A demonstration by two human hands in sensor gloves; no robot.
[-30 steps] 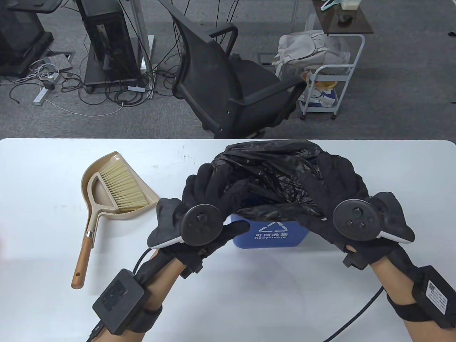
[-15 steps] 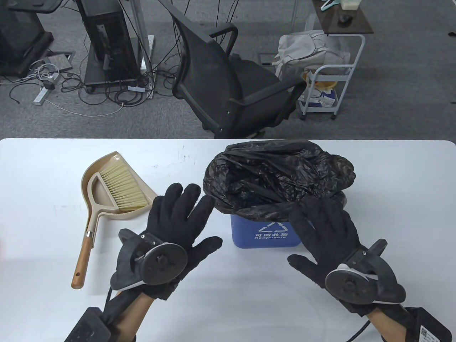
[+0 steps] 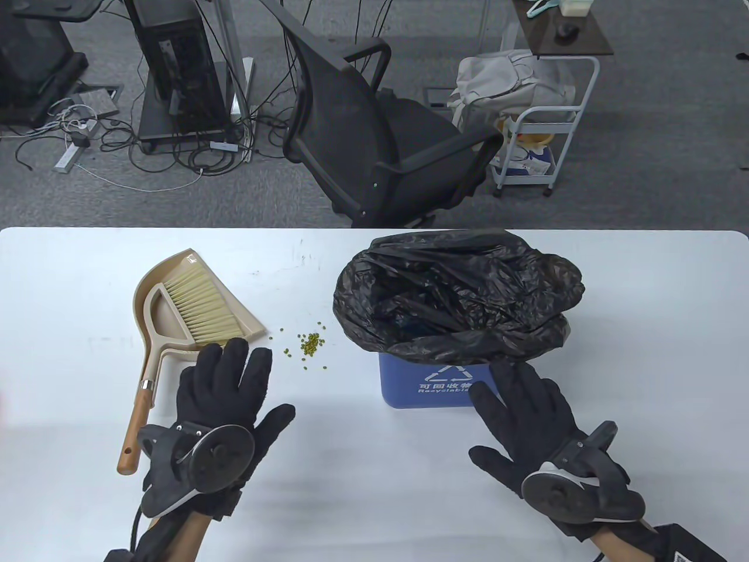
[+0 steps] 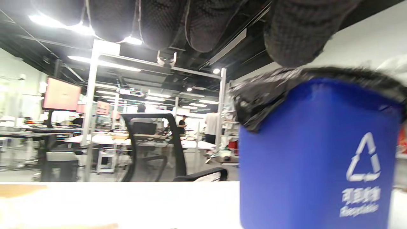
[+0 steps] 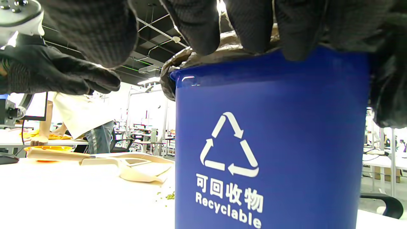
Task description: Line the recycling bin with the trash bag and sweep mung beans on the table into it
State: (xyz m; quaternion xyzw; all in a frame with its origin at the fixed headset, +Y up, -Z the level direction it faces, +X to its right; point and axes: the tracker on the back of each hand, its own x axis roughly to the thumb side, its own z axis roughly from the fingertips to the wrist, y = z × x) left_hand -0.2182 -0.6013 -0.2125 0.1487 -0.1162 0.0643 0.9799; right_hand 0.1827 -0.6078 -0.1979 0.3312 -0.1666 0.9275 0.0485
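Reading "可回收物 Recyclable" on bag-lined blue bin (image 3: 436, 383), left hand (image 3: 225, 389) and right hand (image 3: 529, 410) fingers spread, empty

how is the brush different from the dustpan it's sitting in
The brush has pale straw-coloured bristles and a brown wooden handle end; the dustpan is smooth beige plastic all over. The brush is the narrower, lying inside the dustpan's wider fan-shaped tray. Both lie flat on the table, untouched by either hand.

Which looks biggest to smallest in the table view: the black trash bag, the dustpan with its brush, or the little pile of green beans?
1. trash bag, billowing over the blue bin
2. dustpan with its brush, handle included
3. mung beans, a small scatter between them
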